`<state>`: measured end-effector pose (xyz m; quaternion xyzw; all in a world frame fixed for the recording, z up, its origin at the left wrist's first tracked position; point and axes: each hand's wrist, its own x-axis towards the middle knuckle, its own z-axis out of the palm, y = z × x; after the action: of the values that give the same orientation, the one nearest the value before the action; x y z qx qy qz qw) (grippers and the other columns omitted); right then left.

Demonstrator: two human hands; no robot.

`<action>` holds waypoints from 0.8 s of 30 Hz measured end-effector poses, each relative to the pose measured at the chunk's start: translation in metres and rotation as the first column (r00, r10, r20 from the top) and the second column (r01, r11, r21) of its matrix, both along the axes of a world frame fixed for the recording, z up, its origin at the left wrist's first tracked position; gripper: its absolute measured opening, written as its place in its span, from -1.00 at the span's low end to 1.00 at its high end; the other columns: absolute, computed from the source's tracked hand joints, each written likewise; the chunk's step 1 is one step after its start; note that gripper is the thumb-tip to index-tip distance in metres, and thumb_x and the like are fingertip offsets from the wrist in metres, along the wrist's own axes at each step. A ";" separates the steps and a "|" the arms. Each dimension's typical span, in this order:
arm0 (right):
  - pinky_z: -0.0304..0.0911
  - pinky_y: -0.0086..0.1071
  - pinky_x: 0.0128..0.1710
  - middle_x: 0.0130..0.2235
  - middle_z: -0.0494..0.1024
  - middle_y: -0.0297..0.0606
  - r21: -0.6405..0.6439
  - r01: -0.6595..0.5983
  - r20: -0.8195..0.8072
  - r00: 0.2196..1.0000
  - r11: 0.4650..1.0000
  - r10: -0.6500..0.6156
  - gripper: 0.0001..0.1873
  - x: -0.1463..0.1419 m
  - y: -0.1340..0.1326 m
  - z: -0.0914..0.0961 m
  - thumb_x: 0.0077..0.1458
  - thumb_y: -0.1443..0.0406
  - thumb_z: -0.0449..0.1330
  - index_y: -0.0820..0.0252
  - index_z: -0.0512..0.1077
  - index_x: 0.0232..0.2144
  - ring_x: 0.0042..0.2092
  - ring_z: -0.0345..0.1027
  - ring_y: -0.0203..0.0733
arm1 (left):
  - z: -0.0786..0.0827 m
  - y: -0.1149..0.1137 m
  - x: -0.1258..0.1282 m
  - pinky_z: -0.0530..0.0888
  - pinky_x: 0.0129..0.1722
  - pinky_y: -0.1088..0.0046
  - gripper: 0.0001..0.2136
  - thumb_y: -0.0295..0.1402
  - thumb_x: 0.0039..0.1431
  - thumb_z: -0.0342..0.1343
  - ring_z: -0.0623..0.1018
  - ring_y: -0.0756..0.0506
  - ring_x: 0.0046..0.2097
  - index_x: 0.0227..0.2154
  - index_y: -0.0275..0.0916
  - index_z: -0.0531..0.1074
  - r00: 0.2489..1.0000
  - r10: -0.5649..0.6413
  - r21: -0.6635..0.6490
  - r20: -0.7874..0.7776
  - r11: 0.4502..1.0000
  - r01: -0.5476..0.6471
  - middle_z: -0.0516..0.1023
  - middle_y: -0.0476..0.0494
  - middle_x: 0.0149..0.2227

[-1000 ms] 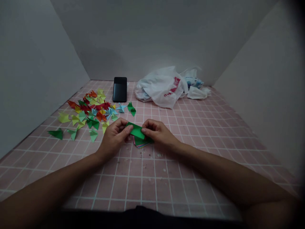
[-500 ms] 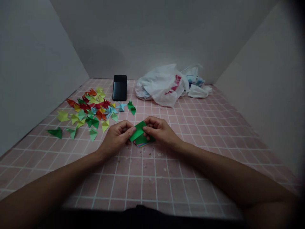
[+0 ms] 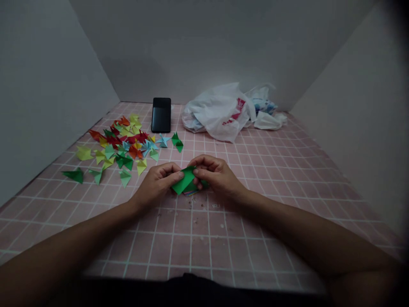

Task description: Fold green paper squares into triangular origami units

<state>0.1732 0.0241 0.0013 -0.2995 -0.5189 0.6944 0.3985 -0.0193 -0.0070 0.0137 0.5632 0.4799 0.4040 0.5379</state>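
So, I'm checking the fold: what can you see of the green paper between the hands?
The green origami paper looks thin and matte, folded in layers: a bright rectangular flap slants across a darker green part beneath. It is tilted, pinched between the left hand and the right hand. It sits just over a small stack of coloured paper; whether they touch cannot be told.

Dim soft light, darkened corners, wide-angle edge stretch
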 end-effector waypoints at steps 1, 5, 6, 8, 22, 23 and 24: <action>0.19 -0.47 -0.49 -0.52 0.48 -0.46 -0.005 0.005 -0.006 1.000 1.000 -0.005 -0.86 0.000 0.000 0.000 0.05 0.29 0.29 0.16 0.49 -0.28 -0.52 0.31 -0.38 | 0.000 0.000 0.000 0.29 -0.55 0.54 -0.76 -0.20 0.13 0.23 0.33 0.05 -0.55 -0.52 -0.24 0.43 1.000 0.005 -0.012 0.019 1.000 -0.005 0.37 0.06 -0.58; 0.20 -0.46 -0.48 -0.53 0.48 -0.44 0.018 0.005 0.018 1.000 1.000 -0.005 -0.90 0.001 -0.001 0.003 0.02 0.33 0.26 0.17 0.53 -0.34 -0.50 0.32 -0.37 | -0.003 -0.001 0.001 0.28 -0.54 0.56 -0.77 -0.22 0.12 0.25 0.33 0.05 -0.54 -0.51 -0.25 0.44 0.994 0.025 -0.076 0.108 0.997 -0.017 0.39 0.05 -0.57; 0.21 -0.46 -0.46 -0.53 0.48 -0.43 0.040 0.000 0.032 0.999 0.999 -0.001 -0.90 0.002 0.000 0.005 0.00 0.35 0.25 0.18 0.54 -0.35 -0.50 0.32 -0.37 | -0.004 -0.001 0.002 0.28 -0.54 0.56 -0.78 -0.22 0.11 0.25 0.34 0.05 -0.54 -0.51 -0.25 0.44 0.991 0.030 -0.096 0.134 0.995 -0.018 0.40 0.05 -0.56; 0.21 -0.45 -0.44 -0.53 0.50 -0.42 0.090 -0.006 0.061 0.998 0.996 0.001 -0.90 0.003 0.000 0.008 -0.02 0.37 0.23 0.18 0.55 -0.39 -0.48 0.32 -0.37 | -0.005 -0.001 0.003 0.29 -0.54 0.57 -0.78 -0.23 0.11 0.26 0.34 0.05 -0.54 -0.51 -0.25 0.45 0.983 0.037 -0.128 0.181 0.992 -0.014 0.42 0.04 -0.56; 0.17 -0.43 -0.43 -0.51 0.47 -0.41 0.207 -0.038 0.129 0.992 0.978 0.011 -0.91 0.007 0.003 0.005 0.00 0.37 0.20 0.18 0.51 -0.39 -0.46 0.31 -0.34 | -0.006 0.001 0.005 0.35 -0.60 0.58 -0.80 -0.23 0.09 0.27 0.38 0.04 -0.54 -0.49 -0.25 0.47 0.964 0.028 -0.190 0.264 0.982 0.023 0.44 0.02 -0.55; 0.16 -0.43 -0.43 -0.51 0.47 -0.42 0.222 -0.040 0.141 0.990 0.974 0.008 -0.91 0.007 0.003 0.005 -0.01 0.37 0.20 0.18 0.51 -0.39 -0.46 0.30 -0.35 | -0.007 0.002 0.005 0.35 -0.60 0.58 -0.80 -0.23 0.09 0.27 0.38 0.04 -0.54 -0.48 -0.25 0.47 0.966 0.029 -0.194 0.257 0.981 0.022 0.43 0.02 -0.55; 0.16 -0.42 -0.43 -0.51 0.46 -0.42 0.231 -0.043 0.152 0.988 0.972 0.008 -0.92 0.007 0.003 0.005 -0.01 0.37 0.20 0.18 0.50 -0.39 -0.45 0.29 -0.35 | -0.008 0.002 0.004 0.35 -0.60 0.57 -0.81 -0.23 0.09 0.28 0.38 0.04 -0.54 -0.45 -0.24 0.48 0.969 0.029 -0.193 0.246 0.981 0.019 0.44 0.03 -0.53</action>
<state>0.1798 0.0268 0.0067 -0.2953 -0.6292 0.6093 0.3817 -0.0153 -0.0047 0.0053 0.4520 0.4477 0.4235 0.6448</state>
